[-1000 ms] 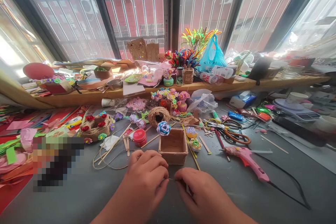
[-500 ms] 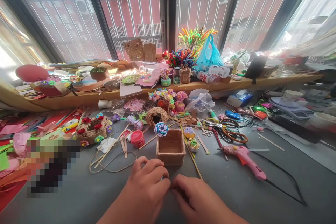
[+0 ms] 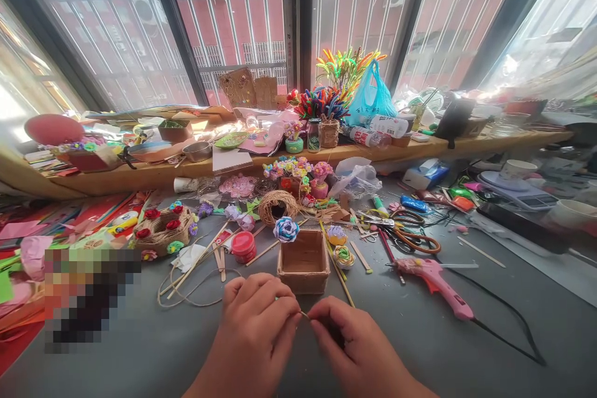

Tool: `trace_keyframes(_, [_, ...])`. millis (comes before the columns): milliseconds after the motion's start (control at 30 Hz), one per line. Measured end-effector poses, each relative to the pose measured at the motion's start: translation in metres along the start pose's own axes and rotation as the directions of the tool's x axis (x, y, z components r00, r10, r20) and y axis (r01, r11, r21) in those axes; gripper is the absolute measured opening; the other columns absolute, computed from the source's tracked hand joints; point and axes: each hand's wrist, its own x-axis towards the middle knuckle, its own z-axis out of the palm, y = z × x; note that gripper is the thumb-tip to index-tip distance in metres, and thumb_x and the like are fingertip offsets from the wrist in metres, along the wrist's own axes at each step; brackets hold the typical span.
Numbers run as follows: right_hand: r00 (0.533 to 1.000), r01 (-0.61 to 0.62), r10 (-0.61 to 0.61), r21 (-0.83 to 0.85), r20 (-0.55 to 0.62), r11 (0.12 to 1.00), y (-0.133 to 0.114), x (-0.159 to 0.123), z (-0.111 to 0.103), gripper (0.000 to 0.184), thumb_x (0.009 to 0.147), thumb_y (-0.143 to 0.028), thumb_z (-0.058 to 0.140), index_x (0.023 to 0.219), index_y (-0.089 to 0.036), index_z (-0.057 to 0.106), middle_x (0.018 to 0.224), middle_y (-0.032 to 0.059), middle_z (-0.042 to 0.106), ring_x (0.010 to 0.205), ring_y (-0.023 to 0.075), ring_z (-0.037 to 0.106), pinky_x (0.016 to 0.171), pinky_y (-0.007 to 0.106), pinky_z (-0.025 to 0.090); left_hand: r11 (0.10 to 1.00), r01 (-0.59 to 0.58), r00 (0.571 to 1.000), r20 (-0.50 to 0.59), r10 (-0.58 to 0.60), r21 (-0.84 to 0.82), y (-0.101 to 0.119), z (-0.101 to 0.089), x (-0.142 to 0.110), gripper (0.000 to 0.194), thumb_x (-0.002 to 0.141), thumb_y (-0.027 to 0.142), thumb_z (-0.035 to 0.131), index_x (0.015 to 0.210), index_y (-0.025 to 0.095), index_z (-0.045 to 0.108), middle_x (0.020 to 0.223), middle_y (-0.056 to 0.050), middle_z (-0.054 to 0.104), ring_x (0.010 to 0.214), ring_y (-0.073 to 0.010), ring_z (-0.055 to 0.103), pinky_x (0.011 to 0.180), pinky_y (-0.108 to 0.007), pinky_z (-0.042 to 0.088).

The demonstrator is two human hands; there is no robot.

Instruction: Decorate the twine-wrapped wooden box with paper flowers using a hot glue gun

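My left hand (image 3: pixel 261 326) is closed with the fingers curled down, and a bit of blue-green shows between them. Between its fingertips and those of my right hand (image 3: pixel 347 339) runs a short, thin tan strand (image 3: pixel 305 314); the right thumb and forefinger pinch its end. What else the left palm covers is hidden. Just beyond the hands stands a small square brown box (image 3: pixel 303 280), open at the top. A blue and white rolled flower (image 3: pixel 286 229) sits at its back left corner. Right of the box lie a purple and yellow flower (image 3: pixel 336 235) and a yellow-green flower (image 3: pixel 344 257).
A pink glue gun (image 3: pixel 433 280) with a black cord lies at right, near scissors (image 3: pixel 405 224). At left are a red-lidded tub (image 3: pixel 243 247), loose sticks, and a twine-wrapped basket (image 3: pixel 163 239) with flowers. A twine roll (image 3: pixel 278 206) sits behind the box.
My hands have drawn slightly apart, and the thin strand now shows between them. The right hand has shifted a little up. The box and flowers have stayed in place.
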Motion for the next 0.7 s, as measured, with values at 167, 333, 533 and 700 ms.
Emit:
trace_keyframes(167, [0.995, 0.087, -0.083, -0.090, 0.050, 0.992, 0.000, 0.004, -0.008, 0.016, 0.100, -0.023, 0.048, 0.088, -0.022, 0.059, 0.072, -0.0015, 0.066, 0.062, 0.0135, 0.056, 0.058, 0.023, 0.041, 0.991, 0.035, 0.994, 0.108, -0.021, -0.129, 0.000, 0.001, -0.002, 0.018, 0.093, 0.006, 0.058, 0.089, 0.023, 0.062, 0.091, 0.001, 0.073, 0.092, -0.0209, 0.062, 0.081, -0.038, 0.031])
trace_keyframes(333, [0.843, 0.538, -0.445, -0.483, 0.302, 0.691, 0.007, 0.009, -0.022, 0.019, 0.096, -0.010, 0.051, 0.083, -0.022, 0.057, 0.072, -0.0002, 0.064, 0.062, 0.0159, 0.050, 0.056, 0.031, 0.029, 0.938, 0.221, 0.927, 0.356, -0.118, -0.266, 0.001, 0.000, -0.004, 0.022, 0.084, 0.002, 0.062, 0.087, 0.024, 0.066, 0.093, 0.002, 0.073, 0.095, -0.0202, 0.063, 0.085, -0.039, 0.033])
trace_keyframes(533, [0.669, 0.719, -0.619, -0.571, 0.412, 0.396, -0.011, 0.007, -0.051, 0.013, 0.100, -0.014, 0.056, 0.108, -0.014, 0.066, 0.075, 0.0015, 0.063, 0.063, 0.0178, 0.044, 0.057, 0.036, 0.027, 0.864, 0.423, 0.825, 0.510, -0.242, -0.274, -0.005, -0.001, -0.008, 0.011, 0.084, 0.013, 0.068, 0.080, 0.023, 0.068, 0.094, -0.001, 0.074, 0.097, -0.0226, 0.064, 0.091, -0.039, 0.038])
trace_keyframes(700, [0.733, 0.593, -0.654, -0.647, 0.188, 0.478, 0.013, 0.034, -0.104, 0.021, 0.107, -0.013, 0.050, 0.112, -0.019, 0.069, 0.097, 0.0076, 0.074, 0.086, 0.0203, 0.062, 0.080, 0.035, 0.044, 0.515, 0.700, 0.714, 0.468, -0.520, -0.496, -0.021, -0.002, -0.007, 0.029, 0.089, 0.050, 0.071, 0.082, 0.022, 0.072, 0.083, -0.003, 0.068, 0.082, -0.0213, 0.060, 0.076, -0.032, 0.045])
